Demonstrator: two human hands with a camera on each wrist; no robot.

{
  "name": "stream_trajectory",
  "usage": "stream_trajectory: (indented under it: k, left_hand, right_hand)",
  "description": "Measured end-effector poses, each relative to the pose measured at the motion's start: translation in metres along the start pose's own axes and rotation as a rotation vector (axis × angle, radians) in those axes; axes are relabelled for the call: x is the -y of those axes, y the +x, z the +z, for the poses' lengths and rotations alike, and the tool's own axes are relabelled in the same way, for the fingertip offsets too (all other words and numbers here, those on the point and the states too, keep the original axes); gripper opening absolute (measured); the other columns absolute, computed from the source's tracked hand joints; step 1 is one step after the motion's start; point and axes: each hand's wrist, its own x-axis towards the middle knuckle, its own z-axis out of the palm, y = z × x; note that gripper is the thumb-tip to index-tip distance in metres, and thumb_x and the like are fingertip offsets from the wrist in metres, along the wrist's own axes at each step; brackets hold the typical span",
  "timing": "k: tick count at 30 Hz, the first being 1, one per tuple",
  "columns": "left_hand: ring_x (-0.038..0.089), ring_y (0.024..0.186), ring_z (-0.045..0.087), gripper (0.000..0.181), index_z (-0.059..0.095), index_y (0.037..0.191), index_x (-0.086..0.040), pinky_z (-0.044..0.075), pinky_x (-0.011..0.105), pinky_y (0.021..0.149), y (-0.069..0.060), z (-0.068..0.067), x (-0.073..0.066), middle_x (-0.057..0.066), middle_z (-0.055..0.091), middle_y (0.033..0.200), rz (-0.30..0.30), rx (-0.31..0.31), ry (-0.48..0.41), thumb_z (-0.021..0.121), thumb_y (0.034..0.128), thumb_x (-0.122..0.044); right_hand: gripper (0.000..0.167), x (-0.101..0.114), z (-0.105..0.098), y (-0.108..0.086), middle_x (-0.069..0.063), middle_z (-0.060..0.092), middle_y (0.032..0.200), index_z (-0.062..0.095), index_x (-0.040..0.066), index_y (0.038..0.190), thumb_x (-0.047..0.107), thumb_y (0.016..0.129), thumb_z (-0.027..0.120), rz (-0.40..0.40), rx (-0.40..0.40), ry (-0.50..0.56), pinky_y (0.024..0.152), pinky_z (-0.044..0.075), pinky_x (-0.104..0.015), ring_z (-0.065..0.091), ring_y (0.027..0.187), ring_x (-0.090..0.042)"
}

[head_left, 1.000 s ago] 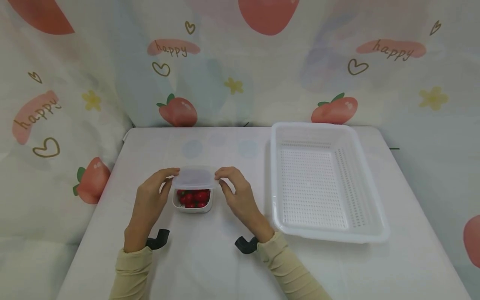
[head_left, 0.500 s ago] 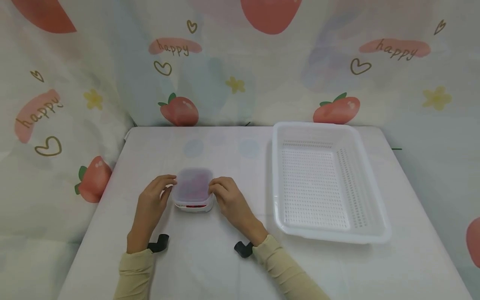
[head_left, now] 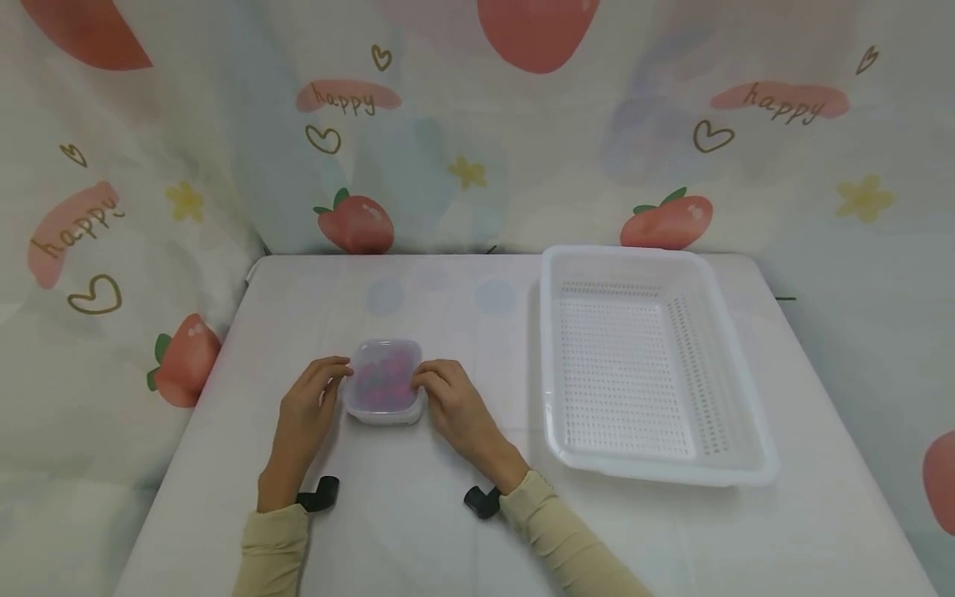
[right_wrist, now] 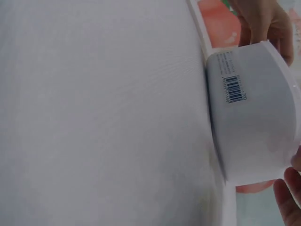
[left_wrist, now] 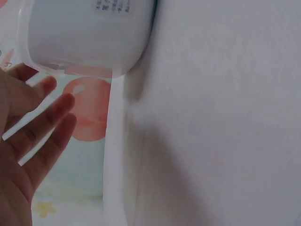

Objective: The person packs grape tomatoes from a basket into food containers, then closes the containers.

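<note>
On the table stands a small white plastic box (head_left: 384, 419), covered by a translucent lid (head_left: 384, 375). Small red fruits show blurred through the lid. My left hand (head_left: 304, 419) pinches the lid's left edge with thumb and forefinger; in the left wrist view the other fingers (left_wrist: 49, 143) are spread beside the box. The lid's right edge is between the thumb and fingers of my right hand (head_left: 464, 414). A barcode label (right_wrist: 234, 88) is on the box's side in the right wrist view, where the right fingertips (right_wrist: 284, 190) appear at the lid's rim.
A large white perforated basket (head_left: 548, 356) stands to the right on the white-covered table (head_left: 462, 547). Curtains (head_left: 537, 166) printed with fruit hang behind and at the sides. A black strap-like piece (head_left: 321, 495) is at each wrist.
The lid has come down from above the box's far side and now lies over its top, hiding the opening. Both hands have lowered with it, slightly toward me.
</note>
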Motion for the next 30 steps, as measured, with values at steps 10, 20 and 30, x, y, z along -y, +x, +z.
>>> stream_trajectory:
  k: [10,20,30]
  left_hand:
    - [0.026,0.128,0.062,0.033,0.061,0.14,-0.009,0.046,0.003,0.09,0.006,0.006,-0.015,0.011,0.064,0.142,-0.499,0.036,-0.402,0.048,0.1118,-0.022]
    - [0.021,0.141,0.049,0.042,0.062,0.142,-0.011,0.037,0.041,0.12,0.035,0.023,-0.009,0.01,0.059,0.148,-0.653,0.161,-0.56,0.05,0.1105,-0.037]
    - [0.022,0.13,0.055,0.041,0.069,0.129,-0.003,0.042,0.037,0.112,0.052,0.037,-0.003,0.017,0.065,0.137,-0.638,0.165,-0.542,0.054,0.1088,-0.035]
  right_hand:
    - [0.037,0.017,0.001,0.023,-0.016,0.055,0.144,0.053,0.002,0.142,0.012,0.107,0.048,0.507,0.033,0.306,0.105,0.055,-0.047,0.056,0.13,-0.03]
    - [0.039,0.012,0.02,0.055,-0.015,0.065,0.131,0.058,0.003,0.136,0.028,0.111,0.04,0.758,0.043,0.262,0.098,0.054,-0.045,0.063,0.117,-0.028]
    - [0.034,-0.002,0.035,0.064,-0.013,0.071,0.117,0.066,0.004,0.12,0.029,0.111,0.045,0.797,-0.024,0.25,0.088,0.054,-0.038,0.064,0.1,-0.021]
